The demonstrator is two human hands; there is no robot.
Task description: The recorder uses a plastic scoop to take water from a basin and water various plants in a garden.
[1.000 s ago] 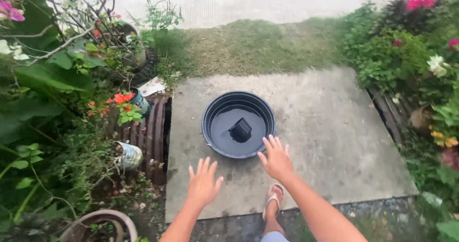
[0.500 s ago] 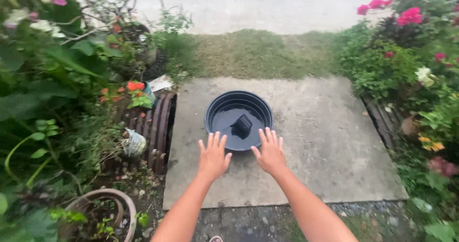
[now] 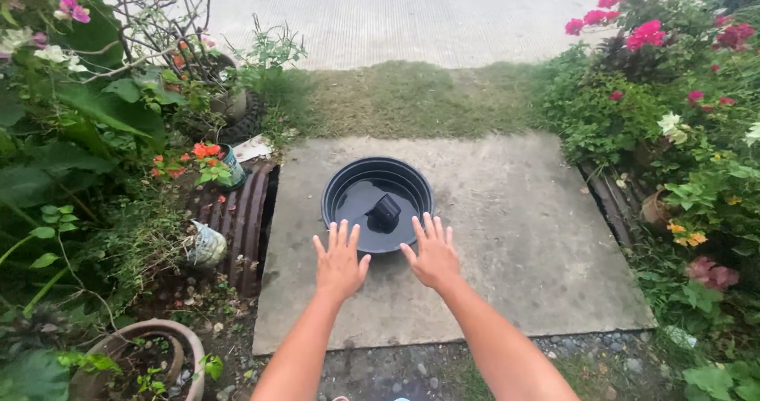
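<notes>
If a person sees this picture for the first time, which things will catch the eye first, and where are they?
The round black basin at the middle of the concrete slab stands out first, with a small black pot lying in its water. Just in front of it, the left hand and the right hand reach with spread fingers. Pink flowers brighten the upper right.

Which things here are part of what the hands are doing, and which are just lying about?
In hand: left hand, right hand, black basin, small black pot inside it.

Lying about: concrete slab, clay pot, flower bushes, grass.
</notes>
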